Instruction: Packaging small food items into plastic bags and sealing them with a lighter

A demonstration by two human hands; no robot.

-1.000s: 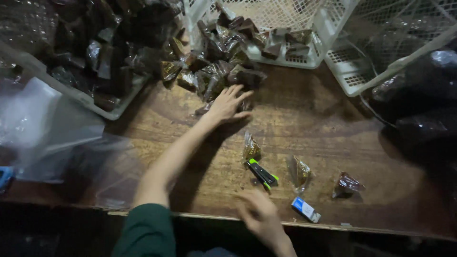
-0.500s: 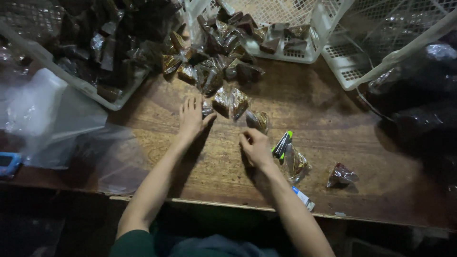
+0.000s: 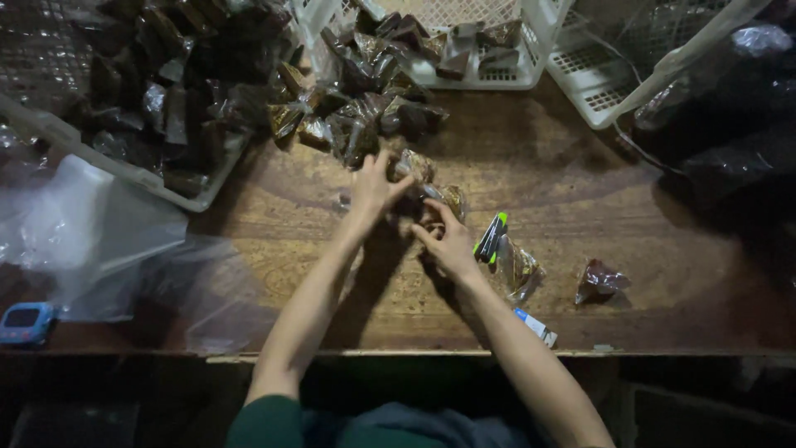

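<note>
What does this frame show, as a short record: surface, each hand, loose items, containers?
surface: wooden table
left hand: fingers spread on a clear-wrapped dark packet at the edge of the packet pile
right hand: touching a second packet
loose items: green-black tool, lone packet, small blue-white object
containers: white crates, tray of packets
left side: plastic bags, blue device

**Browns, whites and a flash of green**

Dark brown wrapped packets, glossy with silver glints, heaped on worn brown wooden table. White lattice baskets. Black-and-bright-green tool. Small blue-and-white packet. Blue device beside milky clear plastic bags. Dark green sleeve.
</note>
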